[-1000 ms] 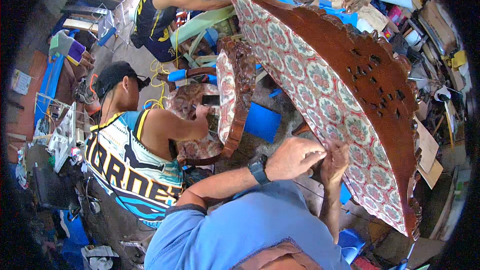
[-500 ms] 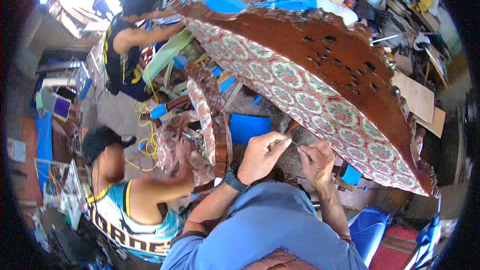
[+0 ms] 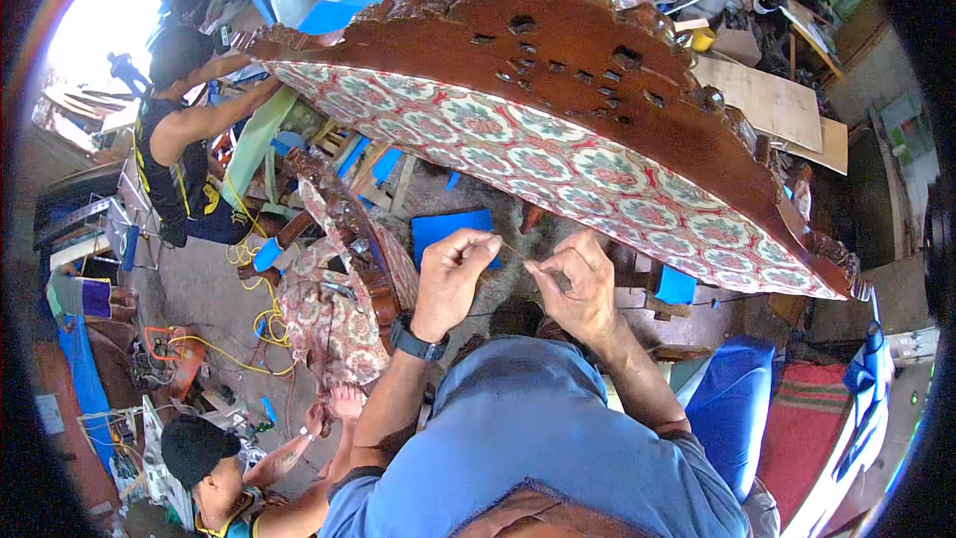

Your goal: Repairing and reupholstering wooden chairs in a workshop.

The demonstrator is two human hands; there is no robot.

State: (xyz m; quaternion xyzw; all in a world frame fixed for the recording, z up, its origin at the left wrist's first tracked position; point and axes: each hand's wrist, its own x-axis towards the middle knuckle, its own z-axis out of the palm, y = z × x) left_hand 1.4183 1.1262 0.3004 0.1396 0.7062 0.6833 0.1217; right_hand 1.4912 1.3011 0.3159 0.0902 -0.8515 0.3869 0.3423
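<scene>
Both my hands are in front of me, each closed in a pinch. Between my left hand (image 3: 445,284) and my right hand (image 3: 581,289) runs a short, thin, brownish strand (image 3: 514,251); whether it is thread or wire I cannot tell. A dark watch (image 3: 418,341) is on my left wrist. Beyond my fingers, without touching them, leans a large carved brown wooden furniture piece (image 3: 588,50) with cream, red and green floral fabric (image 3: 558,154) along its near side. A blue sheet (image 3: 453,231) lies on the ground behind my left hand.
At the far left a person (image 3: 184,130) holds the big piece's end. At the lower left another person (image 3: 214,458) reaches toward a smaller piece with floral fabric (image 3: 324,314). Yellow cord (image 3: 244,364) trails over the floor. A blue-covered object (image 3: 732,403) stands right of me.
My hands have moved slightly apart, with more of the strand showing between them. The view has shifted. The person at lower left now has both hands together near the smaller piece's lower end.
</scene>
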